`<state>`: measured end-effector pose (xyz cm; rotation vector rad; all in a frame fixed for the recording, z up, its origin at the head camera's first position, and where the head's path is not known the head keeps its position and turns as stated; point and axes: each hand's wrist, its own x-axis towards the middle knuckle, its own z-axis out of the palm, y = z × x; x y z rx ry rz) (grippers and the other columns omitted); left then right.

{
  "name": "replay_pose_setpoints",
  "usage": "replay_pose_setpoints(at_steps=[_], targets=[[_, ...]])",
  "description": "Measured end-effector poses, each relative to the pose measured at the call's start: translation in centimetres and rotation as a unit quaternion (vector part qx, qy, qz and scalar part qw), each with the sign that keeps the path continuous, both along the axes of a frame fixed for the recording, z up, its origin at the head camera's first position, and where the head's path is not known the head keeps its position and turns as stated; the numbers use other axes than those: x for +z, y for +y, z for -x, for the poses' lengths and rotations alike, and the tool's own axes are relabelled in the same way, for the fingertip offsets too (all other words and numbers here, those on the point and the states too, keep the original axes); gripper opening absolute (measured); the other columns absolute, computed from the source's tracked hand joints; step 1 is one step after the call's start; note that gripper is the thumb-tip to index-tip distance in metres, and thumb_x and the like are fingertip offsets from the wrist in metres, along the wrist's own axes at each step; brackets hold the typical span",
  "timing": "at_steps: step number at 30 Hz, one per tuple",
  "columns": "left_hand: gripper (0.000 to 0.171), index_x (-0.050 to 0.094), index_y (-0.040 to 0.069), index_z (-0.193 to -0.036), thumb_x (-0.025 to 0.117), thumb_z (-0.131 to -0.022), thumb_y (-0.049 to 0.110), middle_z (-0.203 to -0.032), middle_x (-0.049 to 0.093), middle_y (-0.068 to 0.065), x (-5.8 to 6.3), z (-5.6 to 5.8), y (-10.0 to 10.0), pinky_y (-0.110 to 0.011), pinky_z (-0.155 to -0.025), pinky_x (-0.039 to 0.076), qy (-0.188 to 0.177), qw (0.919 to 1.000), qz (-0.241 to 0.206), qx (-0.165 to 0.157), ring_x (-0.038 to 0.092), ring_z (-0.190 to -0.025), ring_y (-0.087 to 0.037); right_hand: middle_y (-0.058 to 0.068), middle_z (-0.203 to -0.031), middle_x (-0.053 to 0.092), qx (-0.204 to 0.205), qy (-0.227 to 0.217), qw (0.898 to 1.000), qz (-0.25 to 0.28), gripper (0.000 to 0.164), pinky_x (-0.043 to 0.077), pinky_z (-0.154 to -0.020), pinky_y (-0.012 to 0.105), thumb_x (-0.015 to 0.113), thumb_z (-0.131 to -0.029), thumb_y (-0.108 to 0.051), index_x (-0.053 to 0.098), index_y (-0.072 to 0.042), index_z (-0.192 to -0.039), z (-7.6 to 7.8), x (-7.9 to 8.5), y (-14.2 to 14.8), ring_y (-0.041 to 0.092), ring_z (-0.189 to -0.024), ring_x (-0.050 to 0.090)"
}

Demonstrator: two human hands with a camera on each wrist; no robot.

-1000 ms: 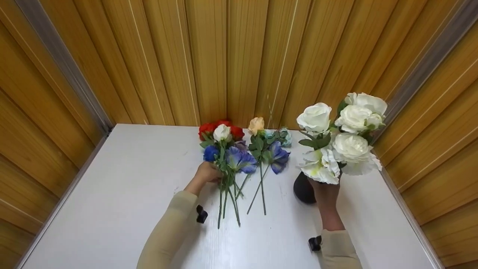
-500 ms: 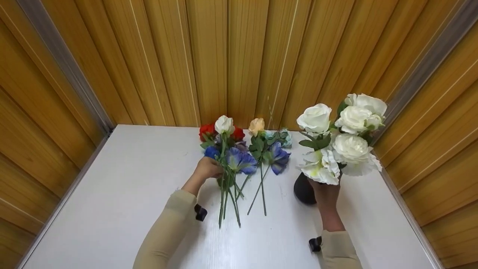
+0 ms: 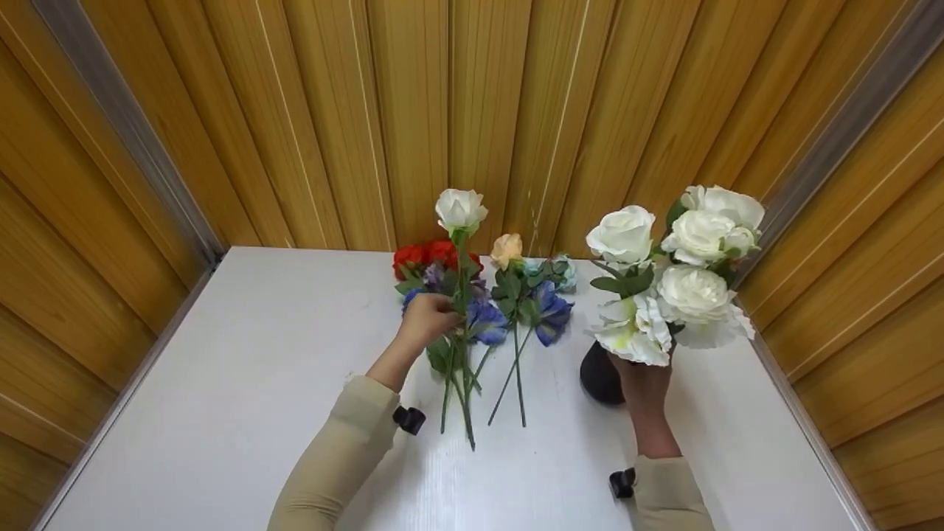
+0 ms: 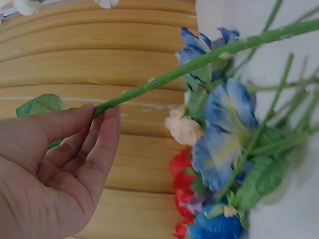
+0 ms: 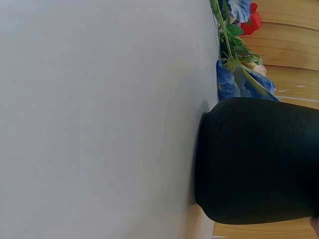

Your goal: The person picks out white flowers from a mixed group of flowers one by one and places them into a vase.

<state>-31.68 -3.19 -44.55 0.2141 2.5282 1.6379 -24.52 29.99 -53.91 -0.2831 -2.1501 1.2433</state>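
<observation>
My left hand [image 3: 430,320] pinches the green stem of a white rose [image 3: 461,211], held upright above the flowers on the table. In the left wrist view, thumb and fingertips close on that stem [image 4: 169,75] below a leaf. At the right, my right hand [image 3: 644,385] holds a black vase [image 3: 600,375] high up, partly hidden by blooms. Several white flowers [image 3: 693,291] stand in the vase. The right wrist view shows the vase body [image 5: 259,162] resting on the table, with only a sliver of the hand at the edge.
Red flowers [image 3: 410,259], blue-violet flowers [image 3: 487,321] and a blue bloom lie in a pile on the white table [image 3: 221,413]. Beside them are a peach rose [image 3: 507,249], pale blue flowers [image 3: 564,271] and another blue-violet flower [image 3: 552,313]. Wood-panelled walls [image 3: 413,110] enclose the table.
The white rose has risen out of the pile with my left hand, moving up and slightly right. My right hand and the vase have stayed in place.
</observation>
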Motion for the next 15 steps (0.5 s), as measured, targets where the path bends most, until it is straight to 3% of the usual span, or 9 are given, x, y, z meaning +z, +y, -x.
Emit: replay_pose_setpoints(at_steps=[2,4,9,15], targets=[[0.013,0.075,-0.008,-0.091,0.063,-0.088,-0.005,-0.091,0.077,-0.025,0.3,-0.3,0.8,-0.039,-0.076,0.064,0.017,0.9998,-0.006,-0.002,0.075,-0.077,-0.027,0.030,-0.148,0.045,0.002,-0.003,1.000,0.021,0.089,0.034,-0.118,0.029,0.080,-0.077,0.001,0.029,0.012,-0.149,0.0,0.0,0.0,0.042,-0.139,0.045],[0.014,0.074,-0.008,-0.089,0.060,-0.086,-0.007,-0.088,0.075,-0.024,0.6,-0.6,1.8,-0.033,-0.071,0.062,0.032,0.9993,-0.016,-0.008,0.071,-0.072,-0.021,0.029,-0.148,0.045,0.001,-0.006,1.000,0.025,0.089,0.033,-0.118,0.029,0.081,-0.077,0.000,0.029,0.011,-0.150,0.1,0.0,0.0,0.041,-0.139,0.045],[0.012,0.072,-0.009,-0.088,0.061,-0.084,-0.007,-0.081,0.069,-0.019,1.1,-1.6,4.6,-0.022,-0.061,0.044,0.089,0.9946,-0.049,-0.023,0.050,-0.067,-0.012,0.029,-0.148,0.045,-0.005,-0.013,1.000,0.024,0.089,0.036,-0.118,0.048,0.081,-0.077,0.001,0.030,0.010,-0.149,0.0,0.1,-0.1,0.042,-0.138,0.045],[0.018,0.075,-0.006,-0.091,0.074,-0.091,0.012,-0.083,0.072,-0.019,1.0,-3.3,7.7,-0.021,-0.064,0.043,0.114,0.9891,-0.086,-0.032,0.050,-0.070,-0.011,0.030,-0.146,0.047,-0.008,-0.013,1.000,0.024,0.087,0.036,-0.117,0.035,0.080,-0.076,0.001,0.032,0.012,-0.147,0.1,0.1,-0.2,0.041,-0.136,0.047]])
